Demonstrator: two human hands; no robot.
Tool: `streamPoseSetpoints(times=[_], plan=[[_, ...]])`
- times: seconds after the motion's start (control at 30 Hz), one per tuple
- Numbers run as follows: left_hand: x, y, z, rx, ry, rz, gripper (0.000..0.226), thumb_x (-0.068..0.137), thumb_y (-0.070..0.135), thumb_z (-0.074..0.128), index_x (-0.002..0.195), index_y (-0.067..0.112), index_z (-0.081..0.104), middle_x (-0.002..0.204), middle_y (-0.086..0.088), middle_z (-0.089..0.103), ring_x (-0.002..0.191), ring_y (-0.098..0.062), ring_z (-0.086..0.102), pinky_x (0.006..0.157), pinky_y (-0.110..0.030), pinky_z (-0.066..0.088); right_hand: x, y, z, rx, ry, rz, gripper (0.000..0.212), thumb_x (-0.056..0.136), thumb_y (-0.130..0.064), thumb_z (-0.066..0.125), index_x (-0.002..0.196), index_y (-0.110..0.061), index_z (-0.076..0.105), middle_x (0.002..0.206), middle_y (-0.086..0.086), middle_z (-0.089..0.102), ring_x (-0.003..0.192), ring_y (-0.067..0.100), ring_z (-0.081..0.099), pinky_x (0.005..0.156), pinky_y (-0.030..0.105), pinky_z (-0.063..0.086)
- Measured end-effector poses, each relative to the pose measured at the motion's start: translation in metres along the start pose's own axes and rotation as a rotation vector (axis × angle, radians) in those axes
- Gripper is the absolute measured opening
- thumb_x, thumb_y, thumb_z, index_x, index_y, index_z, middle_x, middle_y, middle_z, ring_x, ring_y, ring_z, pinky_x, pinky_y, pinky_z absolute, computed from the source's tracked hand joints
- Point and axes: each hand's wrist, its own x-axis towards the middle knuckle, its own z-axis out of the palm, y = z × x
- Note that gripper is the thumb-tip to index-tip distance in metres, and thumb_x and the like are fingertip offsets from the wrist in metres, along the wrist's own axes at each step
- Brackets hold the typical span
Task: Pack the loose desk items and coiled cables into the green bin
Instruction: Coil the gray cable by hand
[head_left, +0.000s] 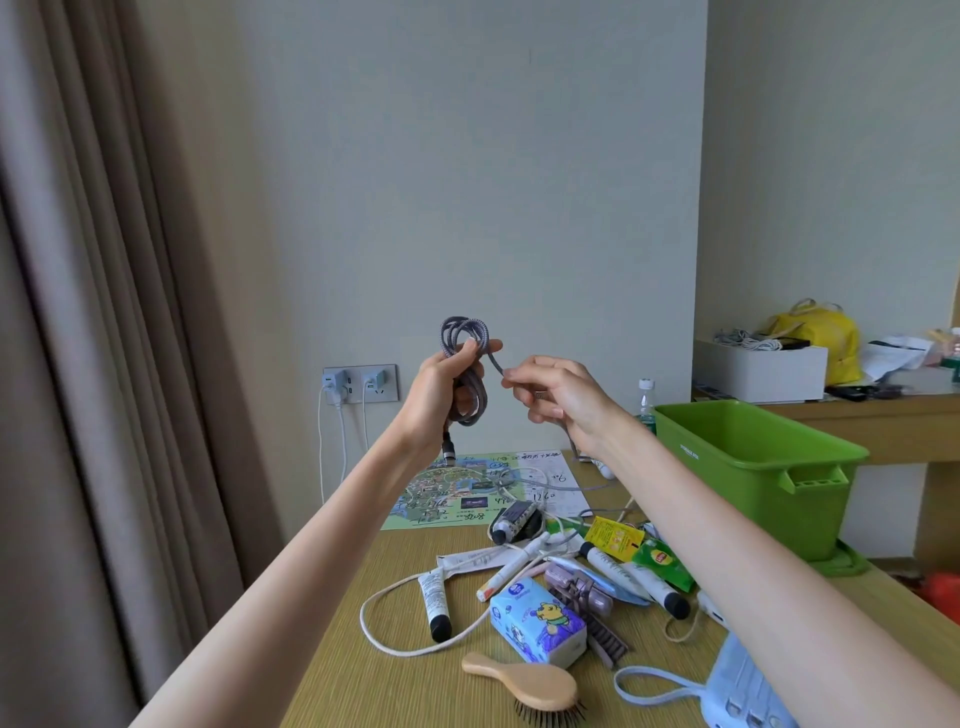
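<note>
Cable coil (466, 340) sits gripped in left hand (441, 387), high above table (337, 675); right hand (558, 395) pinches its free end. At far right table edge stands green bin (722, 478), top open, unobstructed air between it and hands.

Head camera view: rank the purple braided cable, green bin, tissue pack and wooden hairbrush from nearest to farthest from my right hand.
1. The purple braided cable: free end pinched in the right hand, raised.
2. The green bin: to its right, on the desk.
3. The tissue pack: below, mid-desk.
4. The wooden hairbrush: desk's near edge.
</note>
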Motion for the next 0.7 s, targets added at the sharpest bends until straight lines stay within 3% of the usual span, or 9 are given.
streamPoseSetpoints(times=[0.2,0.37,0.47,0.53,0.63,0.7], plan=[[0.001,0.000,0.006,0.114,0.021,0.013,0.026,0.102,0.028,0.042,0.105,0.009,0.060,0.069,0.003,0.043,0.049,-0.008,0.033,0.047,-0.019,0.027,-0.004,-0.004,0.004,-0.049,-0.098,0.002,0.014,0.085,-0.016,0.065,0.075,-0.008,0.062,0.057,0.004,0.055,0.037,0.011,0.027,0.044,0.020,0.034],[0.004,-0.001,0.005,0.175,0.044,-0.001,0.021,0.101,0.026,0.044,0.086,0.015,0.055,0.073,-0.001,0.047,0.057,-0.009,0.045,0.053,-0.018,0.034,-0.004,-0.002,0.003,-0.048,-0.217,0.047,0.015,0.090,-0.019,0.064,0.076,-0.013,0.061,0.063,0.005,0.058,0.040,0.011,0.035,0.048,0.020,0.038],[0.004,-0.004,0.004,0.118,0.020,-0.046,0.022,0.100,0.026,0.046,0.082,0.016,0.053,0.073,0.002,0.050,0.055,-0.004,0.051,0.052,-0.013,0.040,-0.004,0.002,0.000,-0.067,-0.249,0.067,0.017,0.090,-0.021,0.065,0.074,-0.016,0.061,0.066,0.005,0.059,0.041,0.011,0.040,0.050,0.020,0.041],[0.005,-0.007,0.003,-0.023,-0.009,-0.110,0.023,0.100,0.025,0.045,0.081,0.016,0.052,0.073,0.002,0.049,0.057,-0.006,0.052,0.053,-0.014,0.041,-0.003,0.004,-0.002,-0.098,-0.241,0.068,0.018,0.090,-0.025,0.066,0.076,-0.016,0.061,0.066,0.004,0.059,0.042,0.010,0.041,0.051,0.020,0.043],[0.008,-0.008,0.000,-0.457,-0.021,-0.273,0.026,0.101,0.022,0.039,0.080,0.014,0.052,0.077,-0.001,0.051,0.073,-0.013,0.054,0.079,-0.025,0.043,-0.003,0.006,-0.007,-0.194,-0.210,0.042,0.021,0.090,-0.031,0.067,0.079,-0.014,0.062,0.060,0.000,0.053,0.042,0.008,0.038,0.053,0.021,0.041],[0.010,-0.009,-0.005,-0.717,-0.016,-0.348,0.028,0.101,0.020,0.037,0.078,0.012,0.051,0.076,-0.002,0.050,0.073,-0.015,0.051,0.084,-0.028,0.042,-0.004,0.008,-0.012,-0.262,-0.204,0.047,0.025,0.089,-0.035,0.066,0.080,-0.012,0.064,0.054,-0.004,0.048,0.043,0.008,0.034,0.053,0.020,0.039]])
